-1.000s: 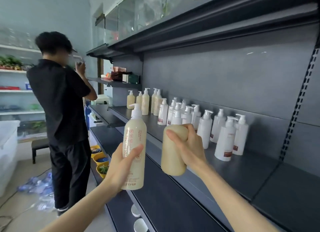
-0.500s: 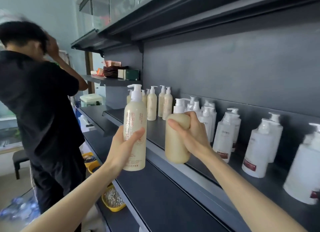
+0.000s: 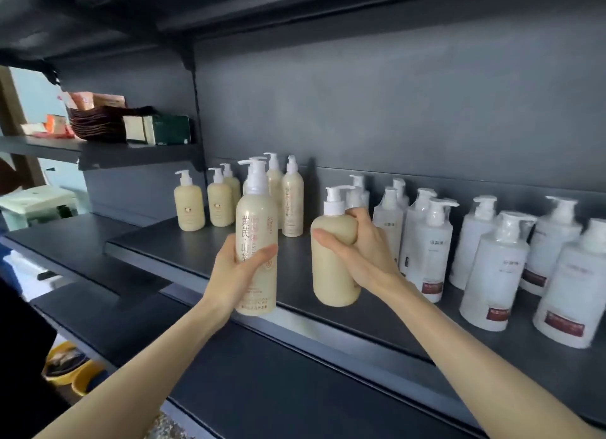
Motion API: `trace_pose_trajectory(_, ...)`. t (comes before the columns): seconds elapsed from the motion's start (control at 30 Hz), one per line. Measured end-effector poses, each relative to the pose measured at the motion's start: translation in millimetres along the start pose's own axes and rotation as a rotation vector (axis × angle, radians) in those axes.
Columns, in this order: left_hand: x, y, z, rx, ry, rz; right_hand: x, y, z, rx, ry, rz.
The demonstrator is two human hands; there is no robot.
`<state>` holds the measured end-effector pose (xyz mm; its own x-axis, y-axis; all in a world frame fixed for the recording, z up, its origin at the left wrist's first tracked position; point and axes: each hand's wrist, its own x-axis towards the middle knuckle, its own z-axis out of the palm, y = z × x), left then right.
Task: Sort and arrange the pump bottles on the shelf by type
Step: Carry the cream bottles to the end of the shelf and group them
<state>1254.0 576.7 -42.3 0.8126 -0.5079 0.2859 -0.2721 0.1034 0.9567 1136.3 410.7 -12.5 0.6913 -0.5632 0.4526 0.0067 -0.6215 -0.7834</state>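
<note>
My left hand (image 3: 236, 273) grips a tall cream pump bottle with red lettering (image 3: 256, 238), held upright in front of the dark shelf (image 3: 183, 258). My right hand (image 3: 355, 251) grips a shorter, rounder beige pump bottle (image 3: 331, 265) by its shoulder, just above the shelf's front part. At the shelf's back left stand short beige bottles (image 3: 189, 205) and tall cream bottles (image 3: 292, 202). Several white pump bottles with dark red labels (image 3: 495, 274) fill the right side.
A higher shelf (image 3: 98, 150) at the left carries stacked packets and boxes (image 3: 157, 130). Lower dark shelves (image 3: 262, 389) jut out below my arms. Yellow bowls (image 3: 72, 369) sit near the floor at the lower left. A dark sleeve edge shows at the far left.
The view has moved closer to the shelf and the person in black has left the frame. Both held bottles have moved in toward the shelf.
</note>
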Motion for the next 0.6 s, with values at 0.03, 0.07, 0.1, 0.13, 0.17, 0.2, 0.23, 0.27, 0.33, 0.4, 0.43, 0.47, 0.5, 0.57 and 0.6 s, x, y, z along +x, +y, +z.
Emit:
trace_pose_trajectory(0.03, 13, -3, -4, 0.014, -0.029, 0.006, 8, 0, 7, -0.004, 0.017, 0.002)
trace_pose_trajectory(0.07, 25, -6, -9, 0.028, -0.058, 0.014, 16, 0, 14, -0.012, 0.027, 0.005)
trace_pose_trajectory(0.1, 37, -9, -12, 0.035, -0.086, 0.02, 22, 0, 21, -0.017, 0.036, 0.011)
trace_pose_trajectory(0.13, 49, -13, -16, 0.037, -0.113, 0.024, 30, 0, 27, -0.019, 0.047, 0.015)
trace_pose_trajectory(0.17, 59, -17, -20, 0.039, -0.137, 0.026, 36, 1, 34, -0.023, 0.057, 0.014)
trace_pose_trajectory(0.2, 69, -22, -24, 0.043, -0.156, 0.025, 42, 1, 41, -0.026, 0.063, 0.012)
trace_pose_trajectory(0.23, 79, -29, -28, 0.046, -0.17, 0.022, 48, 3, 48, -0.03, 0.066, 0.01)
trace_pose_trajectory(0.27, 88, -35, -32, 0.048, -0.18, 0.014, 54, 6, 55, -0.033, 0.068, 0.007)
trace_pose_trajectory(0.33, 106, -46, -39, 0.047, -0.2, 0.0, 66, 9, 67, -0.053, 0.07, 0.001)
trace_pose_trajectory(0.4, 123, -52, -45, 0.041, -0.224, -0.012, 80, 12, 78, -0.072, 0.082, 0.003)
trace_pose_trajectory(0.43, 132, -55, -47, 0.035, -0.234, -0.013, 86, 13, 83, -0.082, 0.09, 0.011)
trace_pose_trajectory(0.47, 140, -57, -49, 0.026, -0.238, -0.008, 91, 14, 87, -0.1, 0.1, 0.017)
trace_pose_trajectory(0.5, 146, -60, -49, 0.014, -0.237, 0.001, 96, 16, 91, -0.119, 0.109, 0.021)
trace_pose_trajectory(0.57, 158, -66, -50, -0.009, -0.245, 0.013, 105, 16, 98, -0.132, 0.128, 0.034)
trace_pose_trajectory(0.6, 163, -69, -51, -0.018, -0.26, 0.009, 108, 17, 102, -0.134, 0.134, 0.047)
